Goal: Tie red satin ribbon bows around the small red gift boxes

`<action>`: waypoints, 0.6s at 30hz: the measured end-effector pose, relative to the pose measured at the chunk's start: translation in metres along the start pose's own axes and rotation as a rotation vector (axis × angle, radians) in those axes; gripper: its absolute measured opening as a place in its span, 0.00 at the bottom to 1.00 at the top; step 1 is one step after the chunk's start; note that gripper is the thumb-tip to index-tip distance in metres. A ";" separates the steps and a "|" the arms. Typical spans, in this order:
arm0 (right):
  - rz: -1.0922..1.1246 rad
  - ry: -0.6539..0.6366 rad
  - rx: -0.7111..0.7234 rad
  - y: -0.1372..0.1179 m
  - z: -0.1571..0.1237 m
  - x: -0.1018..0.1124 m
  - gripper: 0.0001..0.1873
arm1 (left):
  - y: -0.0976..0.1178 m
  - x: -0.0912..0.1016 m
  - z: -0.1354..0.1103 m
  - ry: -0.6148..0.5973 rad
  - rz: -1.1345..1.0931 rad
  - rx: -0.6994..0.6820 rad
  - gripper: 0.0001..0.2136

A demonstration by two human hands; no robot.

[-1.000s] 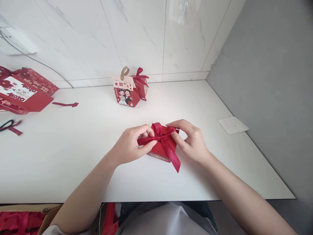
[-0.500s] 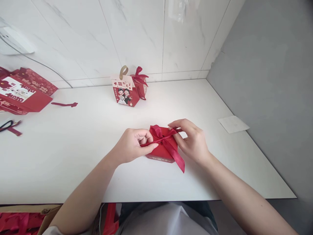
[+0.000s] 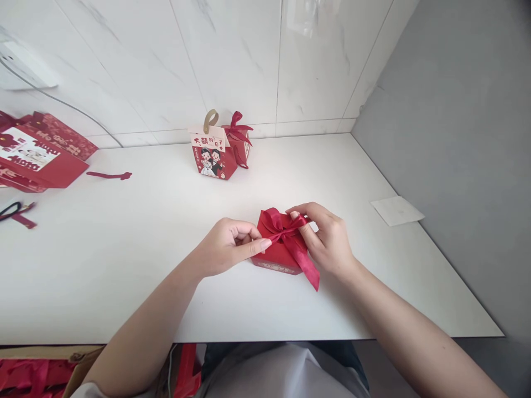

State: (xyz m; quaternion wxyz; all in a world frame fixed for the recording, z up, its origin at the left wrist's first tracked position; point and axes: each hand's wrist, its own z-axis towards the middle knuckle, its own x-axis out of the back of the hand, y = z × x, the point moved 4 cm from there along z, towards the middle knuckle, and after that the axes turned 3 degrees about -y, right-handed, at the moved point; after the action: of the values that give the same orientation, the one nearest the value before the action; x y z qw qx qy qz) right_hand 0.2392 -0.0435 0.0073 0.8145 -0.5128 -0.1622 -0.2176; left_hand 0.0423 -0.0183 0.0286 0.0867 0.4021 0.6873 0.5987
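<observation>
A small red gift box (image 3: 277,255) lies on the white table (image 3: 124,260) in front of me, with a dark red ribbon (image 3: 290,240) tied across its top and one tail hanging off its near right corner. My left hand (image 3: 226,247) rests at the box's left side, thumb and fingers pinched on the ribbon's left end. My right hand (image 3: 326,237) is at the right side, fingers pinched on the ribbon loop over the knot.
Two finished red boxes (image 3: 219,146), one with a bride-and-groom picture and one with a bow, stand near the back wall. Flat red cartons (image 3: 37,157) and ribbon scraps (image 3: 110,176) lie at the far left. A white card (image 3: 396,210) sits at the right, beside a grey wall.
The ribbon has been drawn tighter into a bow. The box has shifted a little to the right, and the left tail has shortened into my left hand.
</observation>
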 end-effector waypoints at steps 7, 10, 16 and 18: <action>0.042 -0.024 -0.013 0.002 0.002 0.001 0.09 | -0.004 0.000 -0.001 -0.025 0.006 0.031 0.15; 0.048 -0.017 -0.018 0.002 0.002 0.001 0.11 | -0.004 0.000 -0.001 -0.040 0.012 0.034 0.15; 0.076 -0.062 -0.101 0.000 0.001 -0.001 0.14 | -0.001 0.000 -0.002 -0.044 0.018 0.017 0.15; 0.094 -0.077 -0.110 0.000 0.001 -0.002 0.16 | 0.001 0.000 -0.002 -0.056 0.012 0.009 0.14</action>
State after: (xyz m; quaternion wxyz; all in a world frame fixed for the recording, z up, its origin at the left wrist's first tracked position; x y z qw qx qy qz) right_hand 0.2373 -0.0423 0.0069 0.7877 -0.5717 -0.1569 -0.1677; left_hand 0.0416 -0.0204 0.0297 0.1003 0.4233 0.6849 0.5846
